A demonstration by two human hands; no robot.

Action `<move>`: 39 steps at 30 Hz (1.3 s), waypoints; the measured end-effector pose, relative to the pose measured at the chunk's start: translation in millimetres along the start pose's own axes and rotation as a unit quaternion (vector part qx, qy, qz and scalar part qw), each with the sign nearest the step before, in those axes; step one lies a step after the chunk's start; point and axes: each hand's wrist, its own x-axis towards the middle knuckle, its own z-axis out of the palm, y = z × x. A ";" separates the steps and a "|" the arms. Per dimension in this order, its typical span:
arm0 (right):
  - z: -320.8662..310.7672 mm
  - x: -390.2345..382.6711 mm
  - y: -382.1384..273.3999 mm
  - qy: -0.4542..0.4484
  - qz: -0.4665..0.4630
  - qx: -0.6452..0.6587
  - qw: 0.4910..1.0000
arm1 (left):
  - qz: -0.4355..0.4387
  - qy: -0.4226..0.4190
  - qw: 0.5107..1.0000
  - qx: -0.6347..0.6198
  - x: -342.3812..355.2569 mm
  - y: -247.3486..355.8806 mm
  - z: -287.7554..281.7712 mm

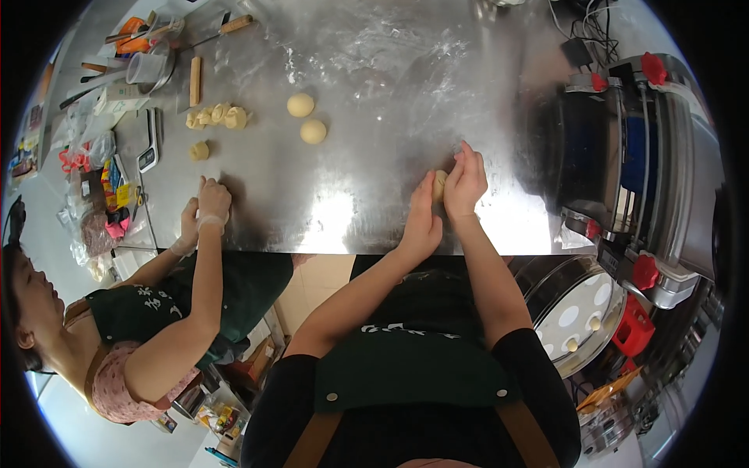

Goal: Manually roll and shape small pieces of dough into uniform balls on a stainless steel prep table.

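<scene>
A pale yellow dough ball point(440, 186) stands on the steel table between my two cupped hands. My left hand point(422, 222) presses its left side, palm turned inward and fingers pointing away from me. From the right, my right hand point(466, 186) curves around the same piece, partly hiding it. Further left lie two smooth round dough balls, one point(300, 105) just behind the other point(314, 132). A row of cut dough pieces point(218, 116) and a single piece point(199, 150) are near the co-worker's gloved hands point(209, 205).
Flour is scattered over the far part of the steel table point(374, 70). A rolling machine with red knobs point(654, 69) stands at the right. Below it, a round tray point(573, 324) holds small dough balls. A phone-like scale point(149, 140), wooden stick point(195, 81) and tools crowd the left.
</scene>
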 end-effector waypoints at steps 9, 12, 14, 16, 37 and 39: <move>11.5 -4.8 -4.3 0.011 0.037 0.006 0.999 | -0.031 -0.002 1.000 -0.004 -5.6 2.1 1.1; 12.5 -12.4 11.6 0.007 0.055 -0.048 0.997 | -0.031 -0.002 0.999 0.009 1.2 -3.9 -0.6; 13.9 -16.6 10.0 -0.006 0.052 -0.056 0.997 | -0.019 0.003 1.000 0.018 2.8 -8.9 -4.1; 15.3 -10.7 11.9 -0.012 0.044 -0.065 0.997 | -0.075 -0.038 0.996 0.028 14.5 -10.3 -6.9; 1.5 -8.9 -4.6 -0.001 0.020 0.017 1.000 | -0.008 -0.016 1.000 0.017 2.3 2.7 -3.5; 2.7 -6.8 -3.6 0.006 0.037 0.041 0.998 | -0.016 -0.022 0.999 0.020 -3.6 4.1 -4.2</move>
